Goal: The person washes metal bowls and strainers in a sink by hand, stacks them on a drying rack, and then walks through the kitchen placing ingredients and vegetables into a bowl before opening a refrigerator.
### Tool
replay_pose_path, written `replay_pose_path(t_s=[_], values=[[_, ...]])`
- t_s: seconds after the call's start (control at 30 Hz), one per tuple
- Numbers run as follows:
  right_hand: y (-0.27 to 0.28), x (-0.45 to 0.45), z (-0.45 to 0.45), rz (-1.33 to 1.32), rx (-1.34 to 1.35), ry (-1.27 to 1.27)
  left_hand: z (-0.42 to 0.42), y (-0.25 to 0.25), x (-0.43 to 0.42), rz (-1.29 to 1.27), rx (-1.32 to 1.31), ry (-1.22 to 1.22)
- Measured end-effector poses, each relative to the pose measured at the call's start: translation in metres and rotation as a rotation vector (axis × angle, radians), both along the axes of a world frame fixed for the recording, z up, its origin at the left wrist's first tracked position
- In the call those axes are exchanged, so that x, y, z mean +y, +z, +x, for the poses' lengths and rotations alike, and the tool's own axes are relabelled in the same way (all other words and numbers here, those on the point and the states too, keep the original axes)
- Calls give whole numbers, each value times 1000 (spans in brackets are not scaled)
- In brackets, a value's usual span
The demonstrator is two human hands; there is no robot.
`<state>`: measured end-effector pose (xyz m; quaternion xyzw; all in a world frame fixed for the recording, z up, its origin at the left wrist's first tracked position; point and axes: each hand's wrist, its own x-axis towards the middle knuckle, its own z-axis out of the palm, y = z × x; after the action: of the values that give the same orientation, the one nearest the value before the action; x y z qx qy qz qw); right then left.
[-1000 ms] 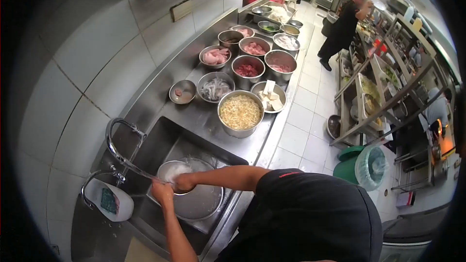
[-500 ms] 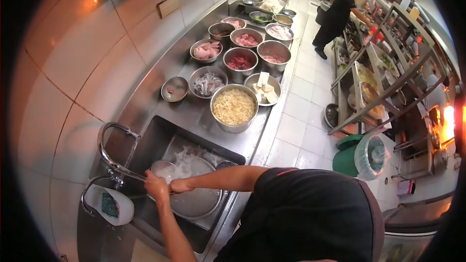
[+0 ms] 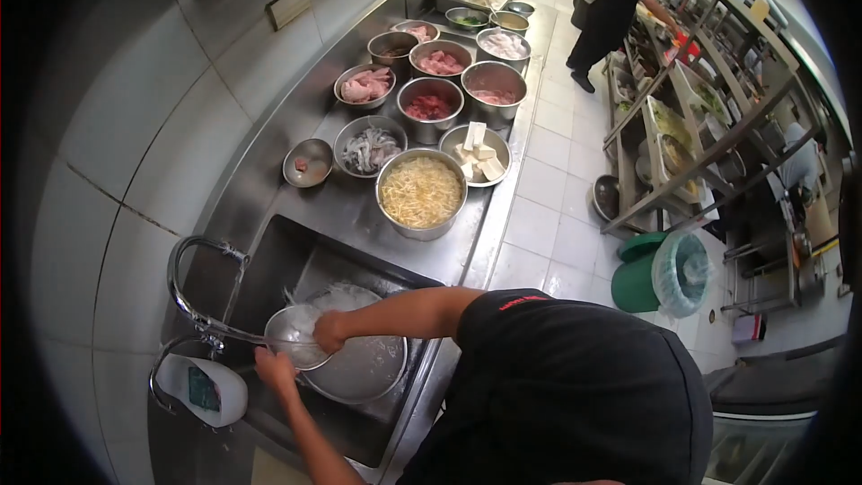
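Observation:
A shiny metal bowl (image 3: 289, 319) is tilted in the sink, with water splashing around it. My left hand (image 3: 277, 368) is closed at its near lower rim. On the opposite side, my right hand (image 3: 330, 332) is closed over the rim; its fingertips are partly hidden against the bowl. Under the bowl sits a large round metal pan (image 3: 400, 368) with cloudy water in it. The curved faucet (image 3: 182, 278) reaches over the sink (image 3: 269, 256) toward the bowl.
A white container (image 3: 235, 388) with a green pad stands left of the sink. Metal bowls of bean sprouts (image 3: 422, 193), tofu (image 3: 480, 162), squid-like strips (image 3: 370, 151) and raw meat (image 3: 429, 106) crowd the counter. Another person (image 3: 606, 18) stands by the shelving. A green bin (image 3: 636, 285) is on the floor.
The metal bowl has tilted so more of its inside shows. My left hand has moved lower along the rim, and my right hand has shifted slightly up. Splashing has lessened.

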<state>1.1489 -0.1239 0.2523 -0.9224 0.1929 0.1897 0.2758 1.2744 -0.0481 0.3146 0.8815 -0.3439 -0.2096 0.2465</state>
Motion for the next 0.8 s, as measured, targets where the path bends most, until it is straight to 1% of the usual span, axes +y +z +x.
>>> replay_pose_path(t_s=[0.03,0.1,0.13,0.17,0.2,0.27,0.33,0.4,0.43,0.47,0.5,0.53,0.57,0.6,0.67,0.7,0.73,0.77,0.8], values=[[-5,-1,0,-168,-133,-30,-10,2,-3,-17,73,24],[-25,4,23,560,-584,-373,-31,4,-12,-59,222,78],[-44,12,42,934,-798,-543,-28,-3,-15,-47,-2,-44],[-68,20,57,1117,-1000,-570,-23,-14,-22,-38,-222,-165],[-52,24,41,1010,-832,-524,-20,-18,-24,-25,-444,-283],[-23,29,5,788,-508,-420,-14,-18,-22,-69,-435,-266],[-43,15,4,404,-465,-72,-13,-16,-22,-115,-425,-260],[-25,-3,-4,54,-108,21,-15,-16,-16,-24,-353,-207],[-23,-2,-2,70,-201,-27,-15,-17,-12,21,-316,-179],[-25,-1,1,84,-295,-70,-7,-31,-10,30,-250,-162],[-39,4,18,197,-511,-152,1,-59,-15,31,-179,-142],[-24,11,13,599,-588,-311,-9,-51,-19,34,-105,-125],[-10,19,8,996,-671,-483,-21,-43,-16,-59,-392,-199],[-11,24,4,984,-625,-516,-28,-26,-19,-33,-417,-246],[-36,36,7,969,-528,-568,-30,-8,-20,30,-469,-328],[-59,26,10,666,-555,-154,-26,-11,-24,-14,-491,-363],[-82,16,13,349,-667,192,-18,-22,-25,-51,-509,-386],[-70,5,10,200,-559,158,-8,-26,-14,-67,-531,-385],[-56,-6,7,46,-439,139,-16,-7,-9,-20,-510,-330]])
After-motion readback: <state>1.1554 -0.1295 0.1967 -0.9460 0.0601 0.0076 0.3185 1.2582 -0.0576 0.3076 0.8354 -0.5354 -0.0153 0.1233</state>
